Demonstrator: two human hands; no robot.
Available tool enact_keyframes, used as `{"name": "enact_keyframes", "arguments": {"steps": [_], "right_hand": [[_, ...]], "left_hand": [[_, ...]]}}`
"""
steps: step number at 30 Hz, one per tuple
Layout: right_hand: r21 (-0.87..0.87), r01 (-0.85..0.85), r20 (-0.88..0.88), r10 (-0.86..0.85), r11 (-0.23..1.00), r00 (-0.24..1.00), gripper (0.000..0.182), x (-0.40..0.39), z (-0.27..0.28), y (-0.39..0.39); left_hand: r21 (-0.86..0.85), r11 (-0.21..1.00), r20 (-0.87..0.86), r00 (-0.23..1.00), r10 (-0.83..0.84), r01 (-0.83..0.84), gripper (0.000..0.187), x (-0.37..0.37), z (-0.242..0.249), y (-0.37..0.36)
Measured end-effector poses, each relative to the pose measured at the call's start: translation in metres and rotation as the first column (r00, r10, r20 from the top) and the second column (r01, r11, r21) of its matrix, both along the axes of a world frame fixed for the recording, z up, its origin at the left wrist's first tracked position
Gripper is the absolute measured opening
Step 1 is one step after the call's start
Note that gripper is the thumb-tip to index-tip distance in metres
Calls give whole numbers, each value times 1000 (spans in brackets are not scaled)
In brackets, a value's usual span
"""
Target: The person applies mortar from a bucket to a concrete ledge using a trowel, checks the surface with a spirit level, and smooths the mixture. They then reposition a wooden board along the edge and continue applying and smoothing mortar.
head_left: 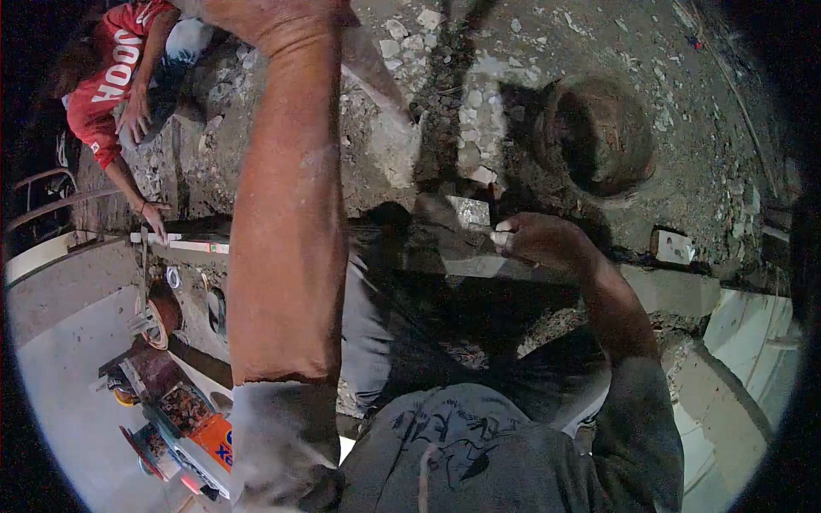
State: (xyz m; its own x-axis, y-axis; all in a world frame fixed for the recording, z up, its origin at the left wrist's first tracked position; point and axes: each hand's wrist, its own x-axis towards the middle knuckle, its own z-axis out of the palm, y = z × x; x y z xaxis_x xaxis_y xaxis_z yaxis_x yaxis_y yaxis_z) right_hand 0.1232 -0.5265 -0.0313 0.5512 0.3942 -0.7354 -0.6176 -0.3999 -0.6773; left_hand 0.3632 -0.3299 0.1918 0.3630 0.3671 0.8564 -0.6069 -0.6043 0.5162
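Note:
My left arm reaches up close in front of the camera. My left hand is cut off by the top edge, and its fingers are hidden. Lower right, my right hand is closed at a raised ledge, with a small pale spot showing at its fingertips; what it grips I cannot tell. Just left of those fingertips lies a shiny, light square plate. Dusty ground with broken rubble spreads beyond the ledge.
A person in a red top crouches upper left, one hand at a long white bar. A round pit opens at right, near a white tile piece. An orange box and tools stand lower left.

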Motion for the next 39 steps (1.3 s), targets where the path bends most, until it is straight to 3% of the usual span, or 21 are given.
{"name": "enact_keyframes", "arguments": {"steps": [2,3,4,5,6,7,8,9,10,11,12,15,18,24,27,28,29,33,35,36,39], "right_hand": [[-301,-226,376,333,926,865,42,-4,9,-18],[-321,-218,355,330,922,875,42,-8,-2,-34],[-120,-158,178,178,980,968,47,-13,-22,-59],[-61,-49,106,55,997,993,53,-27,-22,-79],[-11,70,31,-70,997,997,59,-37,-16,-95],[-37,84,22,-83,996,996,59,-44,-8,-111],[-299,-96,13,105,949,994,61,-43,16,-118],[-530,-266,-51,283,805,958,64,-43,35,-126],[-478,-146,-198,55,866,979,67,-49,46,-137],[-491,-145,-206,47,859,977,67,-61,39,-153],[-566,-291,-178,231,771,957,60,-79,17,-175],[-681,-396,-120,439,616,890,45,-115,-17,-205],[-642,-306,-175,255,703,951,42,-91,35,-175],[-711,-348,-238,258,611,937,27,-119,-46,-178],[-790,-443,-67,658,424,750,27,-134,-63,-168],[-792,-415,-4,676,447,737,31,-121,-22,-147],[-794,-386,60,693,469,718,35,-112,2,-130],[-808,-506,-112,764,302,636,36,-109,14,-104],[-729,-342,185,652,592,735,36,-111,40,-102],[-734,-341,179,652,587,737,36,-113,44,-98],[-781,-500,-97,717,375,690,38,-114,54,-84]], "left_hand": [[21,997,-6,998,69,-69,60,5,-2,5],[88,996,67,998,-5,-1,63,10,-1,10],[151,986,135,987,-86,65,65,15,-3,13],[216,915,94,940,328,-341,68,20,-11,17],[184,915,103,933,346,-360,70,20,-13,15],[154,912,113,924,365,-379,72,21,-12,14],[138,921,98,930,354,-365,72,21,-11,12],[143,947,38,958,284,-286,76,20,-8,9],[143,968,-20,977,212,-207,80,20,-5,7],[142,981,-76,987,143,-131,84,20,-3,9],[139,989,-129,989,75,-57,88,22,-3,15],[564,747,-431,897,-97,352,92,68,-19,81],[334,940,-269,963,31,64,92,41,-9,44],[172,985,-188,981,42,-9,92,23,-4,23],[138,990,-200,979,47,-20,92,21,-2,22],[145,989,-210,976,49,-18,92,18,-1,21],[68,986,-154,979,-137,149,92,14,-1,18],[97,995,-215,976,-9,30,92,19,-1,23],[110,994,-251,967,48,-20,92,22,-1,25],[111,993,-264,962,64,-35,92,22,-1,27],[220,974,-247,963,109,-54,94,14,-1,21]]}}
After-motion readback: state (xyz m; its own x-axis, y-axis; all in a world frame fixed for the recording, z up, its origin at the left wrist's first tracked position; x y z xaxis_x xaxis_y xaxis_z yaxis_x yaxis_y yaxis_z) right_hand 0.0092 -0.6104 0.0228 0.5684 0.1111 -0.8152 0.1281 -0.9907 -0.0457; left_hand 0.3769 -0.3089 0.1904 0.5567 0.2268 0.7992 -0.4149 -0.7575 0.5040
